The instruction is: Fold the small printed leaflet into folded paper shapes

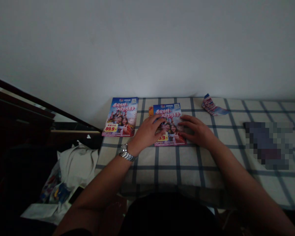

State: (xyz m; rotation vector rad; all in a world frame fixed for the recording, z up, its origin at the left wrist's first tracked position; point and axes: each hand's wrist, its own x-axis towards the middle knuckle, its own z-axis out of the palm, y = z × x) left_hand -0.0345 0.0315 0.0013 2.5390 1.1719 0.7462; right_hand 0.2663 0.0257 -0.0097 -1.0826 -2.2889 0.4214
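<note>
A colourful printed flyer (171,129) lies flat on the checked cloth, with large Chinese lettering, a QR code and a photo of people. My left hand (147,131) rests on its left side, fingers apart, partly covering the price box. From the other side, my right hand (199,131) touches the flyer's right edge with its fingers spread. An orange piece (150,110) peeks out behind the flyer's upper left; what it belongs to is hidden. Another flyer (123,114) of the same design, perhaps a stack, lies to the left near the cloth's edge.
A folded, crumpled printed paper (212,106) lies at the back right. Further right is a dark, pixelated object (265,144). White bags (78,167) sit low at left beside dark wooden furniture (14,121). A pale wall (147,49) rises behind the checked cloth (147,167).
</note>
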